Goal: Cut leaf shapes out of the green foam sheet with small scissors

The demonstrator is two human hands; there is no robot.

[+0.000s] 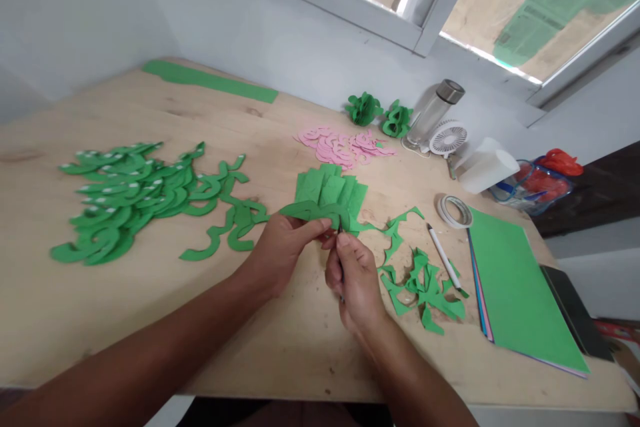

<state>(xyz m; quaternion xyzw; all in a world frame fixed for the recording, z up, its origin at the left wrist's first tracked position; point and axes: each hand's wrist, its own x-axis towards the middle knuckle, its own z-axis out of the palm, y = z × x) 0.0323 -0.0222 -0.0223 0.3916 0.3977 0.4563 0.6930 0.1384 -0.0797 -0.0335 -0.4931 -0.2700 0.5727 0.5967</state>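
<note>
Head view: wavy green paper (314, 211) is over the table (285, 347), pinched by the left hand (281, 248); the right hand (357, 273) curls closed around a dark tool (341, 227), perhaps scissors. Turn the paper smoothly, fingers off the cut.

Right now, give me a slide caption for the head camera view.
The left hand holds a wavy green paper piece while the right hand holds a slim dark tool at its edge.

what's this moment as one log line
left hand: holds green paper | right hand: holds dark tool at paper | nearby: paper scraps, white pen
</note>
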